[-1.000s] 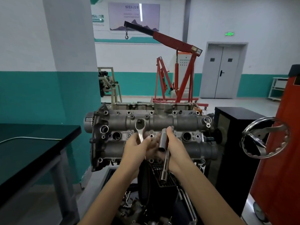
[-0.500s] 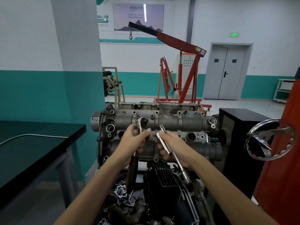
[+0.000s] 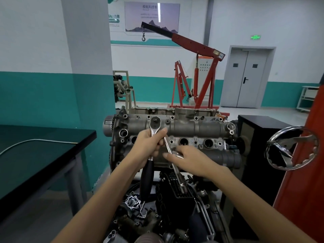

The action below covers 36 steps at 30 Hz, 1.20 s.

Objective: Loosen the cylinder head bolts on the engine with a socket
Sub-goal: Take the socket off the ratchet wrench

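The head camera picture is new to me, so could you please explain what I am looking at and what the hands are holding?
The camera sits on a person's head and looks forward and down, so the two bare arms reaching in are the wearer's own. In front of them is an engine on a stand, its top face turned towards the camera, with bolt holes and round openings showing. The left hand grips a ratchet wrench with a black handle, head pointing up. A thin extension bar runs slantwise between the hands; the right hand holds it, along with a shiny metal piece that I cannot identify. A dark table stands on the left and a red engine hoist behind.
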Motion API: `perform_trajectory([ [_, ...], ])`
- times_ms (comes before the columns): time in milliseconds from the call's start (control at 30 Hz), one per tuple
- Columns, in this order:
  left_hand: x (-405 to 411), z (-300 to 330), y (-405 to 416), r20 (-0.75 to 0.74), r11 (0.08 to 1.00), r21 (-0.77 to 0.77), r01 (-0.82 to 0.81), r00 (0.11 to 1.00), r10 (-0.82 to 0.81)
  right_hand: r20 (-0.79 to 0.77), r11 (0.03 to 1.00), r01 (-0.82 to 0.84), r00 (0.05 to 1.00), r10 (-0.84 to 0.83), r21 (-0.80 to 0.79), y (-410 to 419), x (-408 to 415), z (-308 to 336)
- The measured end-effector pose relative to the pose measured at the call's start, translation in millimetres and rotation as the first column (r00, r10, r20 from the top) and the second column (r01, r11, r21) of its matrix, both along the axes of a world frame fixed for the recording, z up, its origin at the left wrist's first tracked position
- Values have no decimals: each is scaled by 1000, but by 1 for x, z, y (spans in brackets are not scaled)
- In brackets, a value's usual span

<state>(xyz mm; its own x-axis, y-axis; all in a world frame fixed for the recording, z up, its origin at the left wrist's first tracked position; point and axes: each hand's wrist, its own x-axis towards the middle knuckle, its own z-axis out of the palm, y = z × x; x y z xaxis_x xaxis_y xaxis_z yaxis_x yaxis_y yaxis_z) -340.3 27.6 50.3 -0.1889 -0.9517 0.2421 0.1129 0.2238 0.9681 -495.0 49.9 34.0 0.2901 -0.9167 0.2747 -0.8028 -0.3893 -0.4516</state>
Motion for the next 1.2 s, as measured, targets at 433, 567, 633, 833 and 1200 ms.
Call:
perform_trajectory([
  [433, 7, 12, -6, 11, 992, -51, -116, 993, 117, -100, 995, 96, 991, -94, 15, -2, 10, -15],
  [567, 3, 14, -2, 18, 994, -72, -78, 997, 79, -90, 993, 113, 990, -109, 44, -7, 9, -16],
  [633, -2, 16, -1, 24, 995, -93, -45, 999, 47, -49, 994, 57, 997, -52, 95, -9, 13, -21],
  [833, -10, 21, -7, -116, 998, -20, 53, 992, -55, 62, 999, 29, 998, -31, 37, -8, 18, -31],
  [1200, -18, 16, -1, -93, 996, -9, 90, 992, -90, 12, 989, 129, 992, -128, -79, -13, 24, -33],
])
